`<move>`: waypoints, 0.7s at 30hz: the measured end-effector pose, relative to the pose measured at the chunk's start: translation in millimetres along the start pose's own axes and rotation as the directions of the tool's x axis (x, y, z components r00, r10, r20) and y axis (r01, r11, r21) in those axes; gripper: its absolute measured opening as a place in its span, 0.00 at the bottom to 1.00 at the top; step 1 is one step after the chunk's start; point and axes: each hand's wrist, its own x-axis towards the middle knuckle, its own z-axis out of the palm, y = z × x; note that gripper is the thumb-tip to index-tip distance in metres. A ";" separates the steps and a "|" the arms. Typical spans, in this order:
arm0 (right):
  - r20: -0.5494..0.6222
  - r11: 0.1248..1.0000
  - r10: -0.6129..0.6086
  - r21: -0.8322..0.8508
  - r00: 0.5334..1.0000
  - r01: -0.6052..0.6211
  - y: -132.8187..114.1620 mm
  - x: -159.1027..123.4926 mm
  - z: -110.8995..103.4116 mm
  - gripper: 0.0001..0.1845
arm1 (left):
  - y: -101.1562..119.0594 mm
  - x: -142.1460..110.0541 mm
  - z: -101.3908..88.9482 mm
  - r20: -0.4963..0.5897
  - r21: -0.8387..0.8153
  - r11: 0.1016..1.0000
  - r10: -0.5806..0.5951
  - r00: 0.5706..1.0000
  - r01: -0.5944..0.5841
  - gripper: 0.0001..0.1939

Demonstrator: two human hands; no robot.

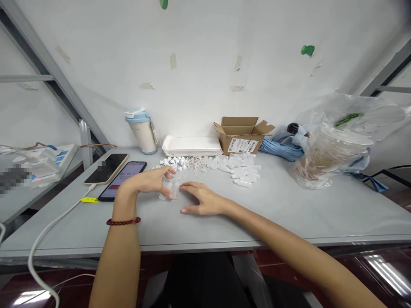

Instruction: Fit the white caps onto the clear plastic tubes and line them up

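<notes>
My left hand (150, 180) arches over a few small clear plastic tubes (175, 191) on the grey table, thumb and fingers apart. Its thumb is at the tubes; whether it touches them I cannot tell. From the other side, my right hand (206, 200) rests low over the tabletop, fingers stretched out and thumb spread, fingertips just beside the same tubes. Behind the hands lie a heap of small white caps (175, 162), a bunch of thin whitish loops or strips (196, 163), and a larger pile of clear plastic tubes (244, 171).
Along the wall stand a cup with a blue lid (141, 130), a stack of white trays (192, 146) and an open cardboard box (242, 139). Two phones (107, 168) and a white cable (64, 214) are at left. A plastic-bagged container (334, 149) stands right.
</notes>
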 end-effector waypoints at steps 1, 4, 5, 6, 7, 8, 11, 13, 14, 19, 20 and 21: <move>-0.001 1.000 -0.002 -0.003 1.000 0.002 0.2 0.0 0.3 0.37 | -2.0 -1.2 -1.1 -0.004 -0.011 0.999 -0.042 0.999 0.042 0.40; -0.009 1.000 -0.014 0.000 1.000 0.014 -0.1 0.0 -0.1 0.36 | -5.4 -3.2 -2.9 0.040 -0.056 0.988 -0.143 0.989 0.145 0.33; -0.015 1.000 -0.016 0.005 1.000 0.016 -0.3 -0.1 -0.7 0.34 | -5.7 -3.2 -2.9 0.056 -0.077 0.984 -0.154 0.986 0.158 0.30; -0.022 1.000 -0.018 0.011 1.000 0.019 -0.7 -0.2 -1.5 0.33 | -5.7 -2.8 -2.6 0.069 -0.097 0.982 -0.155 0.986 0.161 0.27; -0.031 1.000 -0.024 0.017 0.999 0.025 -1.1 -0.3 -2.3 0.31 | -5.4 -2.2 -2.1 0.080 -0.113 0.980 -0.154 0.985 0.162 0.25; -0.038 0.999 -0.034 0.022 0.999 0.034 -1.5 -0.5 -3.1 0.30 | -5.0 -1.3 -1.5 0.091 -0.125 0.978 -0.154 0.984 0.165 0.23; -0.043 0.997 -0.073 0.016 0.996 0.074 -2.6 -1.3 -4.0 0.26 | -2.4 1.5 0.4 0.114 -0.126 0.975 -0.167 0.979 0.181 0.21; -0.033 0.996 -0.086 -0.008 0.996 0.086 -3.1 -2.0 -3.4 0.25 | 0.7 2.6 1.2 0.109 -0.114 0.978 -0.164 0.980 0.176 0.19; -0.027 0.996 -0.086 -0.022 0.996 0.085 -3.3 -2.4 -2.9 0.25 | 2.5 2.8 1.5 0.102 -0.110 0.980 -0.156 0.982 0.167 0.18; -0.007 0.995 -0.079 -0.057 0.997 0.078 -3.7 -3.4 -0.9 0.27 | 10.7 3.1 2.8 0.050 -0.116 0.986 -0.118 0.992 0.123 0.15; -0.005 0.995 -0.082 -0.059 0.997 0.081 -3.7 -3.3 -0.8 0.27 | 11.2 3.6 3.3 0.041 -0.118 0.985 -0.119 0.992 0.123 0.15; -0.004 0.995 -0.085 -0.060 0.996 0.084 -3.7 -3.3 -0.7 0.28 | 11.1 4.3 3.8 0.035 -0.119 0.985 -0.120 0.992 0.123 0.15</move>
